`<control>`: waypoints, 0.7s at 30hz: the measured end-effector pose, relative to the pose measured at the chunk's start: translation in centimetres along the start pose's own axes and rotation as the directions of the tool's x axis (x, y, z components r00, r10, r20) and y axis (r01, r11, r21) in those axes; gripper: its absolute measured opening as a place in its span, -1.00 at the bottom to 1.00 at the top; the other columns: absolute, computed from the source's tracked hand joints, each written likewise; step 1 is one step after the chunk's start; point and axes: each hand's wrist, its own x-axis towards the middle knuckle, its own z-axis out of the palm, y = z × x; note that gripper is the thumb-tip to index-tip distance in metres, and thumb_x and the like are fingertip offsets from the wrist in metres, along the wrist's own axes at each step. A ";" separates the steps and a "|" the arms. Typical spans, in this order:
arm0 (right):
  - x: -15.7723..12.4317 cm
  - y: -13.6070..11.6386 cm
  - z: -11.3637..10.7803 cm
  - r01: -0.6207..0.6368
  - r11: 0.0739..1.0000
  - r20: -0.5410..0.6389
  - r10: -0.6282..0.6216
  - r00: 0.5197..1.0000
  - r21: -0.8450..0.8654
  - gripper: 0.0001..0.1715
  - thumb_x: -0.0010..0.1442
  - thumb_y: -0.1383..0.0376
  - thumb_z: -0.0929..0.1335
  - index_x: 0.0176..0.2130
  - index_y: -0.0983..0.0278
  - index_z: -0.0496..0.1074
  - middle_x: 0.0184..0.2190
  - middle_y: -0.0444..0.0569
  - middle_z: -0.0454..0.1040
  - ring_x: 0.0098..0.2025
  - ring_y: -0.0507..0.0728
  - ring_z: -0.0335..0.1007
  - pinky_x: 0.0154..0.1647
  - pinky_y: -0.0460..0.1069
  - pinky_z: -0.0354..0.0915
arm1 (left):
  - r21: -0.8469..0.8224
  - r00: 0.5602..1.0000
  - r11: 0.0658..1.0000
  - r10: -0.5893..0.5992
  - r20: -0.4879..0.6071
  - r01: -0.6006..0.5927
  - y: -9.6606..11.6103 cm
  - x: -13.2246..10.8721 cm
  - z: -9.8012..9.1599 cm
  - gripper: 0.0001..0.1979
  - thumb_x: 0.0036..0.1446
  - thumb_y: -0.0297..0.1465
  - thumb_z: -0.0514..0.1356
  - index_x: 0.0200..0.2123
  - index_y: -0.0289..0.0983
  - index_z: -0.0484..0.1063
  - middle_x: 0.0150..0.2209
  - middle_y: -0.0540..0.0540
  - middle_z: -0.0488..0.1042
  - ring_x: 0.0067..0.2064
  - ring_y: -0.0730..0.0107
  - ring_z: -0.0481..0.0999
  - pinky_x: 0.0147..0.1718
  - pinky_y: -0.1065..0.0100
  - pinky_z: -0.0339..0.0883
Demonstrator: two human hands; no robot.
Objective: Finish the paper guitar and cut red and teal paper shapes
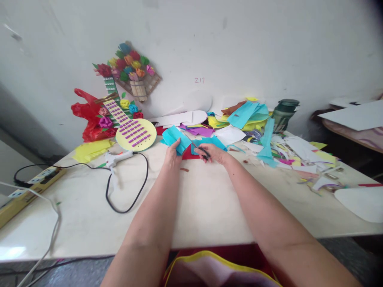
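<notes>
Two hands over table [209,207]: left hand [172,153] pinching blue paper [175,137] between thumb and fingers; right hand [211,153] curled around handles of scissors [204,153], blades angled toward that paper. Red sheet [189,154] between hands. Glue gun [121,158] left of left hand; beyond it, yellow guitar-shaped piece [136,134] with purple strips. Right of right hand, paper scraps [302,153]; beyond, green bottle [283,115].

On the table [209,211], a glue gun [120,158] lies left of the scissors [205,152], paper scraps [305,150] right.
</notes>
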 end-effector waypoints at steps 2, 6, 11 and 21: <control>0.1 0.1 0.0 0.005 1.000 -0.003 -0.005 1.000 -0.006 -0.68 0.00 0.09 0.37 -0.46 0.28 0.29 -0.65 -0.21 0.32 -0.68 -0.07 0.22 -0.79 -0.19 0.00 | 0.002 1.000 1.000 0.001 0.000 -0.001 0.0 0.0 0.0 -0.60 -0.05 -0.41 0.30 -0.09 -0.34 0.38 -0.23 -0.25 0.54 -0.13 0.07 0.52 -0.09 0.03 0.39; 0.1 0.0 0.1 0.010 1.000 -0.013 -0.010 1.000 -0.007 -0.70 -0.03 0.11 0.39 -0.47 0.29 0.31 -0.66 -0.22 0.29 -0.70 -0.08 0.18 -0.79 -0.18 -0.05 | -0.008 0.999 1.000 0.021 -0.034 -0.021 0.1 0.0 0.1 -0.66 -0.02 -0.48 0.26 -0.12 -0.33 0.39 -0.25 -0.22 0.54 -0.11 0.12 0.52 -0.10 0.07 0.40; -0.1 -0.5 0.4 0.010 0.999 -0.026 -0.010 1.000 0.034 -0.67 -0.08 0.13 0.40 -0.54 0.30 0.26 -0.71 -0.25 0.21 -0.71 -0.11 0.10 -0.77 -0.18 -0.01 | -0.009 0.997 0.999 0.052 -0.061 -0.052 0.2 0.0 0.2 -0.73 0.00 -0.53 0.23 -0.16 -0.32 0.41 -0.26 -0.19 0.55 -0.09 0.15 0.50 -0.11 0.09 0.41; 1.1 1.2 0.2 0.012 0.999 -0.030 -0.010 0.999 0.053 -0.70 -0.11 0.18 0.44 -0.44 0.34 0.36 -0.72 -0.25 0.24 -0.75 -0.10 0.10 -0.80 -0.19 0.05 | -0.004 0.993 0.998 0.062 -0.096 -0.063 0.4 -0.2 0.4 -0.77 -0.02 -0.54 0.25 -0.22 -0.31 0.43 -0.21 -0.19 0.54 -0.05 0.12 0.49 -0.09 0.11 0.41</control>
